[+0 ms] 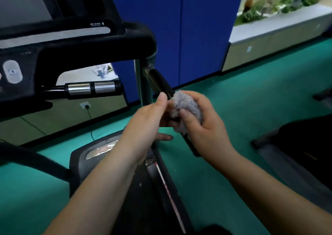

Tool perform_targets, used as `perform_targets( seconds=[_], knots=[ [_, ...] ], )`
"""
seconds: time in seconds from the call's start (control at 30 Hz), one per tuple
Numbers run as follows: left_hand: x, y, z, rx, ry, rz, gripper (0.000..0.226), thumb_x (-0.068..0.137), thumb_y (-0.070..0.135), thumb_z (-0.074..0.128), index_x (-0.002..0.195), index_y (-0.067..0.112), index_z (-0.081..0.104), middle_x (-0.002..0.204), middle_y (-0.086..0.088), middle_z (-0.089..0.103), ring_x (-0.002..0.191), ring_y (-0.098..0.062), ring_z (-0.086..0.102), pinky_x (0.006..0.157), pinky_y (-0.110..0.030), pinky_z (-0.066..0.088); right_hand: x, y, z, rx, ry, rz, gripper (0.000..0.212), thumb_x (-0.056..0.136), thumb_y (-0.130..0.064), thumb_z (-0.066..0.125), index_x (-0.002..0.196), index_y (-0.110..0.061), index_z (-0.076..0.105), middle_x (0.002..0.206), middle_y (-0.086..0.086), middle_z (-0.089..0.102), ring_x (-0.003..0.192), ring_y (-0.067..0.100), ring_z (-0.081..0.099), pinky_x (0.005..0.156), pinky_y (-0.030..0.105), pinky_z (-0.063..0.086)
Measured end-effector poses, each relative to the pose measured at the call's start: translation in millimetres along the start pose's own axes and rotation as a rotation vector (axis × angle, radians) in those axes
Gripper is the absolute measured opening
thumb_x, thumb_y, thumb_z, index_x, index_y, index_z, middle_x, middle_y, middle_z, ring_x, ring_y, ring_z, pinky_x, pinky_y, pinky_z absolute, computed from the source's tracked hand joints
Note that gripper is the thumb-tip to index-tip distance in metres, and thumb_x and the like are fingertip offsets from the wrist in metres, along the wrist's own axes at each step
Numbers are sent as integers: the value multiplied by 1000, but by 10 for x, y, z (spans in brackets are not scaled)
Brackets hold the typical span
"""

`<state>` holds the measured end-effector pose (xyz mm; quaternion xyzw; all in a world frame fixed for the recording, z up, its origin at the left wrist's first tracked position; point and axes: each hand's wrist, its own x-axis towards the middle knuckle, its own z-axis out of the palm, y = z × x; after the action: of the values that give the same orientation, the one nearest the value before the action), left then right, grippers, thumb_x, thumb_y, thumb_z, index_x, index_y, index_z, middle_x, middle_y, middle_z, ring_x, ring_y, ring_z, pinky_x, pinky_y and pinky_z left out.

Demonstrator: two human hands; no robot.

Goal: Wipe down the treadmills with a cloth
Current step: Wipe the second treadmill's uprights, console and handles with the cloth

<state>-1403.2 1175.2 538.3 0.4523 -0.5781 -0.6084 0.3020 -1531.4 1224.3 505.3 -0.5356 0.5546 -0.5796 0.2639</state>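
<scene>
Cloth (186,107) was bunched on side handrail (159,81), gripped by right hand (203,127); left hand (149,120) pinched it; loose wad might slip off.

A gym: treadmill console (53,42), green sports floor (251,94), blue wall padding (179,28).

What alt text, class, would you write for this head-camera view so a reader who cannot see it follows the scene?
A right hand clutches a bunched grey fluffy cloth around a black treadmill side handrail, while the left hand steadies it alongside. The black treadmill console fills the upper left, above a green floor.
</scene>
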Motion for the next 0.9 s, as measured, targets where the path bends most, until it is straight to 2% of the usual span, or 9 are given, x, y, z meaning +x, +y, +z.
perform_targets(
  seconds=[0.13,0.23,0.37,0.43,0.53,0.67,0.73,0.83,0.9],
  knots=[
    [220,-296,378,227,449,174,18,94,24,52,94,33,68,95,15,68,87,-3,63,73,-26,48,245,399,-501,145,6,-54,27,94,-14,55,112,-33,56,100,-15,61,86,-2,61,69,12,48],
    [247,-579,731,428,624,109,25,91,34,55,116,36,60,116,11,59,98,-6,57,84,-22,41,314,788,-826,198,3,31,21,95,-28,53,114,-37,55,103,-14,62,84,-2,61,64,12,47],
    [299,-700,1199,564,643,-86,51,90,45,51,139,35,43,130,3,56,119,-15,51,104,-34,39,231,1328,-1093,279,-55,302,36,98,-49,35,125,-37,55,117,-14,63,99,-4,61,82,13,51],
    [313,-673,1307,575,691,-121,50,94,39,49,143,35,39,131,9,54,119,-12,50,97,-25,36,169,1534,-1139,377,-42,381,35,104,-39,30,125,-36,57,119,-15,64,108,-3,60,94,22,49],
    [292,-644,1384,560,758,-167,47,96,38,46,143,40,39,117,18,50,105,-2,47,87,-20,32,73,1703,-1120,485,30,421,34,105,-25,30,125,-27,58,114,-20,65,108,-7,58,91,13,43],
    [279,-668,1397,594,785,-175,45,95,39,46,140,44,41,108,26,51,89,15,47,78,-12,33,-297,1674,-808,627,-125,333,39,101,-33,35,138,-27,45,142,-13,48,133,1,41,112,26,29],
    [281,-671,1386,633,795,-183,45,95,39,47,139,45,42,102,32,50,88,19,44,79,-18,36,-442,1578,-639,569,-247,198,42,100,-26,34,142,-30,36,150,-16,36,140,-2,29,114,18,22],
    [285,-666,1372,655,801,-202,42,93,42,47,134,53,42,103,31,52,90,10,51,76,-25,40,-296,1511,-435,605,-270,143,44,101,-18,34,144,-26,35,152,-9,33,141,-1,26,115,18,21],
    [295,-668,1366,673,804,-202,43,90,48,48,132,54,43,106,27,53,97,1,53,82,-28,40,-44,1547,-328,652,-280,160,41,101,-16,35,140,-30,37,152,-8,35,141,-1,27,117,21,22]
  ],
)
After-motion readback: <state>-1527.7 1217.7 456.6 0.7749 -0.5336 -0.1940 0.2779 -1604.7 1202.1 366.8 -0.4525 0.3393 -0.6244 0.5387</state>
